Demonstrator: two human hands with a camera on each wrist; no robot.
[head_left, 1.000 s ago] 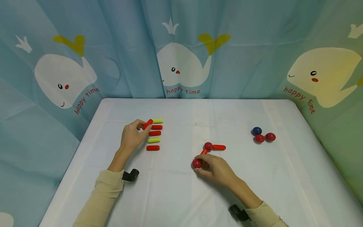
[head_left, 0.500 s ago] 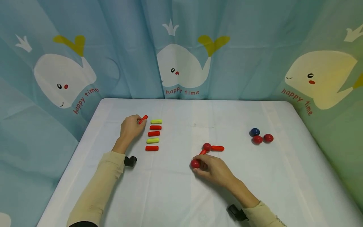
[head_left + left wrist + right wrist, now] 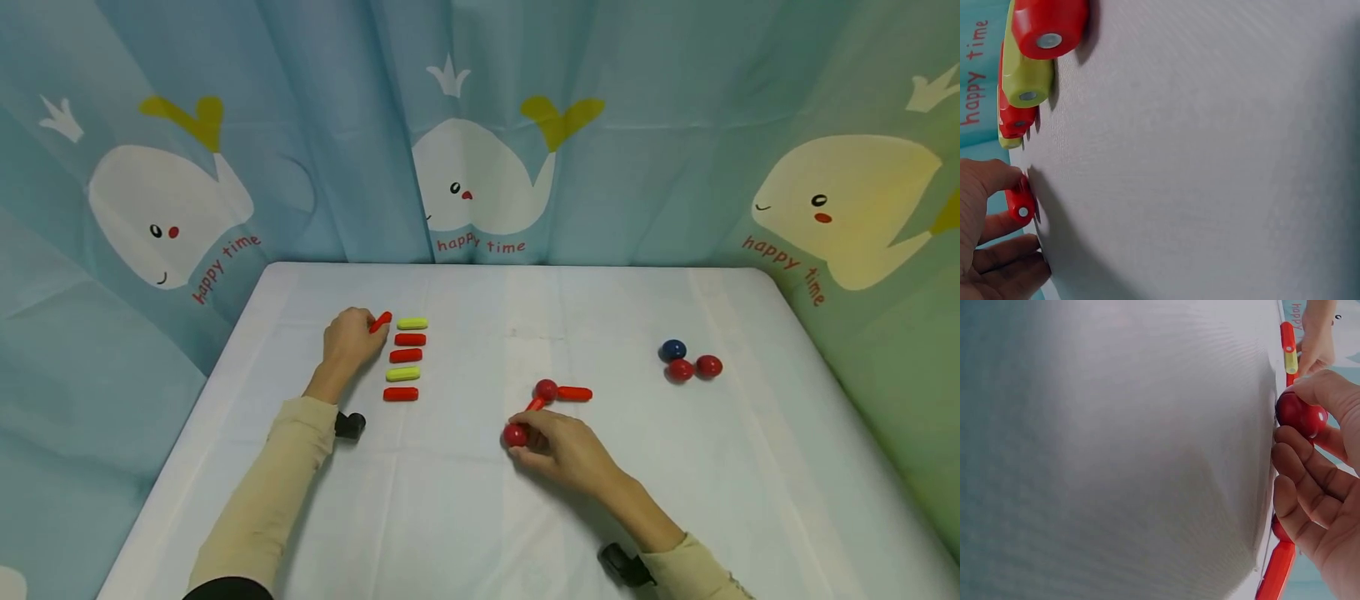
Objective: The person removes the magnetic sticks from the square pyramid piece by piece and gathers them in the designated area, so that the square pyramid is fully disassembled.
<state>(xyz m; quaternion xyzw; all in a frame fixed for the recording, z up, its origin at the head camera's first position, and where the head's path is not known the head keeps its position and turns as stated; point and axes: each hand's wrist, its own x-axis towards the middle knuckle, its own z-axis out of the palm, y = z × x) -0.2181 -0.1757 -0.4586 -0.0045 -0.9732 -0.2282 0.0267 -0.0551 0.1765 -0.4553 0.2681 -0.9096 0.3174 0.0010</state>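
Observation:
My left hand (image 3: 351,340) pinches a red magnetic rod (image 3: 381,322) between thumb and finger, just left of the far end of a column of rods. In the left wrist view this rod (image 3: 1020,203) shows a round metal tip and sits close over the tabletop. My right hand (image 3: 567,450) grips a red ball (image 3: 515,435) with thumb and fingertips; the ball looks glossy in the right wrist view. From it a red rod (image 3: 536,404), partly hidden by the fingers, leads to a second red ball (image 3: 547,391). Another red rod (image 3: 574,394) extends right from that second ball.
The column holds yellow-green rods (image 3: 403,374) and red rods (image 3: 401,394), lying parallel. Toward the right of the white table (image 3: 465,517) a blue ball (image 3: 673,350) sits with two red balls (image 3: 708,367). A whale-print curtain (image 3: 345,150) hangs behind the table.
With the red rod in its fingers, my left hand has drawn left, off the column's far end, then shifted slightly nearer. My right hand stays on the red ball.

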